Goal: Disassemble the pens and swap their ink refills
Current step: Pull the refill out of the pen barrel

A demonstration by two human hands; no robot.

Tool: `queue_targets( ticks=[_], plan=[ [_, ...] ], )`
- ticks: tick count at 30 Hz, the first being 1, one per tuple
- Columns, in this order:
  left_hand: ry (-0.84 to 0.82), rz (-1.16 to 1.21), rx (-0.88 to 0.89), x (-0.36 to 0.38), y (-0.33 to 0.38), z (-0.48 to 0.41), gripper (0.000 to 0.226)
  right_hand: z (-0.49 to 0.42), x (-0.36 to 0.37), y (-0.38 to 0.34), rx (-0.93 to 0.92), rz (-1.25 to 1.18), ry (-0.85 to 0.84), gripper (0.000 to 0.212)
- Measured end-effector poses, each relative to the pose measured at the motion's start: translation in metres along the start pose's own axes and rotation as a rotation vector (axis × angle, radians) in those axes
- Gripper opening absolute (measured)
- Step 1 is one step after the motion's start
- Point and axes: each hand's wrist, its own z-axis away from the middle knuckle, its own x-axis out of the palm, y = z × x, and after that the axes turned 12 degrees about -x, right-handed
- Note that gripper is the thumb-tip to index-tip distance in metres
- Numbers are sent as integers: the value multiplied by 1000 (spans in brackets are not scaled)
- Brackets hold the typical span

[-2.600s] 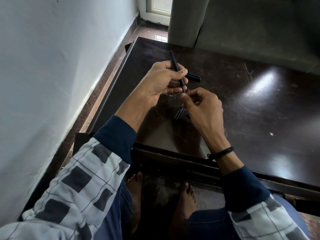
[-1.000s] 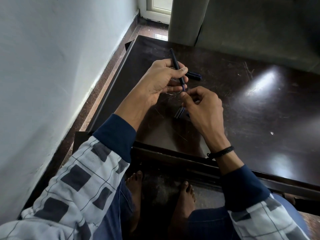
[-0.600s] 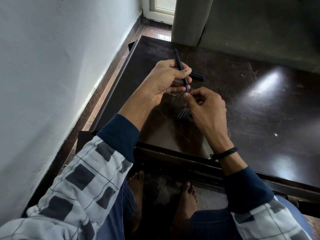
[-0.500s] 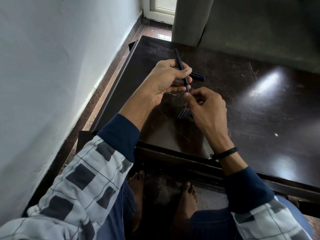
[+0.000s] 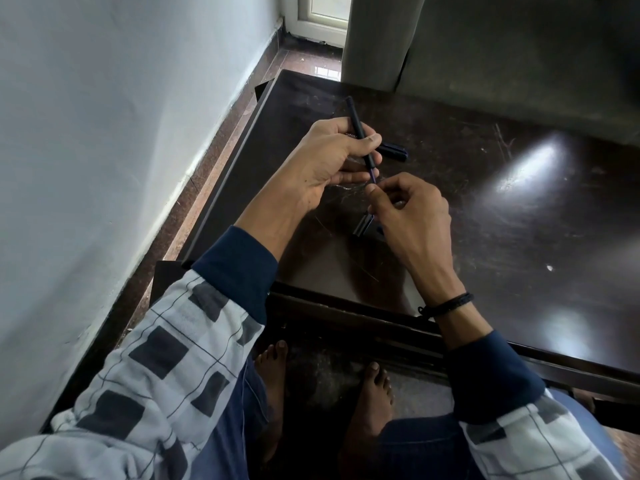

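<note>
Change: little since earlier; both hands stay put.
Left hand [image 5: 323, 164]: grip closed on pen barrel [image 5: 360, 133], above surface [image 5: 519, 220].
Right hand [image 5: 410, 211]: pinching thin refill [image 5: 372, 175].
Handling: light, bendy; hold near barrel mouth.

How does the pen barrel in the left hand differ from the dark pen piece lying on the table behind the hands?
The pen barrel is held in the air, tilted steeply, by the left hand; the pen piece lies flat, untouched. The barrel looks longer and thinner, the piece shorter and thicker. Both are dark.
</note>
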Motion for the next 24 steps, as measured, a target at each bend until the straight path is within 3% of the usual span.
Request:
queue_targets(
  ticks=[24],
  plan=[
    [14, -9, 2, 0, 0, -1, 12, 0, 0, 1, -4, 29, 1, 16]
  ],
)
